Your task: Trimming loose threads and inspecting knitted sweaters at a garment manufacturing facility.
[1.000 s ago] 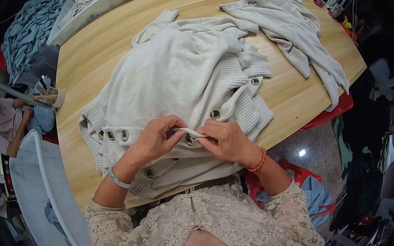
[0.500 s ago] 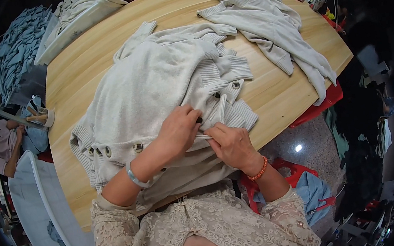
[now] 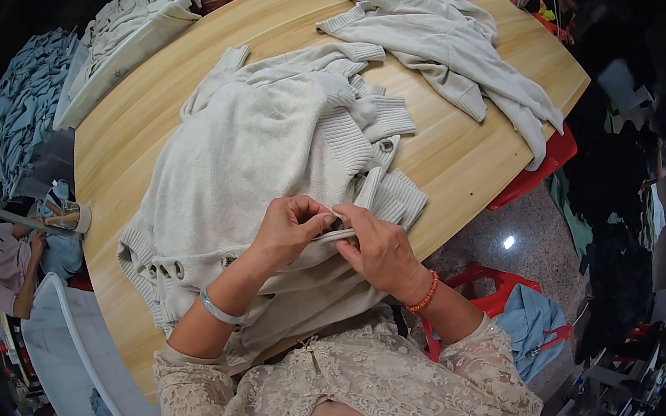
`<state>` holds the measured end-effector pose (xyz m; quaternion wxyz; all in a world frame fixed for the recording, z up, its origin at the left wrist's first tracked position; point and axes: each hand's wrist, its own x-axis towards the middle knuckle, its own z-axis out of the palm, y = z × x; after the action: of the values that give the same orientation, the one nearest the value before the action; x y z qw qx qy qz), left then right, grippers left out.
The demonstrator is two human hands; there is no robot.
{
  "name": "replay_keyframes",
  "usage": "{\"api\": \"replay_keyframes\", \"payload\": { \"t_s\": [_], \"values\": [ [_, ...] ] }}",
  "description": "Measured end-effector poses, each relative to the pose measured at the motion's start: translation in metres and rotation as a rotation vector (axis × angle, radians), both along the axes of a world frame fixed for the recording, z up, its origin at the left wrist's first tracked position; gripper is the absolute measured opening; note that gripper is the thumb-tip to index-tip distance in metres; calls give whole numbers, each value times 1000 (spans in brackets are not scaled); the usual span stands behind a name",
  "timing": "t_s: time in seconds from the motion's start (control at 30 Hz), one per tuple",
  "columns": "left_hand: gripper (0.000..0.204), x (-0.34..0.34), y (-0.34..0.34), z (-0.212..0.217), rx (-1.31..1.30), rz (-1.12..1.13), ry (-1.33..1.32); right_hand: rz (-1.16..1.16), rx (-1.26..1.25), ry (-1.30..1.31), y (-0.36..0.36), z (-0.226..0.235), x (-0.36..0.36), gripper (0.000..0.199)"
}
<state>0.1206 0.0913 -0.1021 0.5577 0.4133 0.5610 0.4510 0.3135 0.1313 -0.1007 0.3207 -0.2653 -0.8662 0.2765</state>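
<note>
A cream knitted cardigan (image 3: 219, 163) lies on top of other cream knits, its button edge crossing in front of me. Large dark buttons (image 3: 227, 260) show along that edge. My left hand (image 3: 287, 233) is closed, thumb and fingertips pinching the edge beside a dark button (image 3: 336, 223). Close against it, my right hand (image 3: 377, 245) grips the same button edge from the other side. The button is partly hidden by my fingers, so whether it sits through its hole cannot be told. Ribbed cuffs (image 3: 388, 117) stick out at the pile's right.
Another cream knit (image 3: 436, 31) lies at the table's far right. A white bin (image 3: 126, 55) of cream garments stands at the far left, near piled blue garments (image 3: 30, 110). A person (image 3: 5, 259) sits at left. Red stools (image 3: 483, 285) stand at right.
My left fingertips have come together at the button edge. My right hand has shifted slightly left and tilted upward, its fingers now meeting the left ones. The view has moved a little.
</note>
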Motion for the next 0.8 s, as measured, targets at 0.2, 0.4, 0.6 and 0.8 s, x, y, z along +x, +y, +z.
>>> {"api": "replay_keyframes", "payload": {
  "t_s": [0.2, 0.4, 0.6, 0.8],
  "values": [
    [19, 3, -17, 15, 277, -176, 397, 74, 98, -128, 4, -12, 6, 48],
    [26, -5, -33, 11, 397, -203, 682, 186, -62, -152, 6, -2, 3, 40],
    [27, -16, -35, 17, 247, -274, 577, 278, -122, -81, 10, -5, 3, 34],
    [23, -18, -39, 16, 330, -255, 656, 230, -21, -109, 2, -2, -5, 38]
  ]
}}
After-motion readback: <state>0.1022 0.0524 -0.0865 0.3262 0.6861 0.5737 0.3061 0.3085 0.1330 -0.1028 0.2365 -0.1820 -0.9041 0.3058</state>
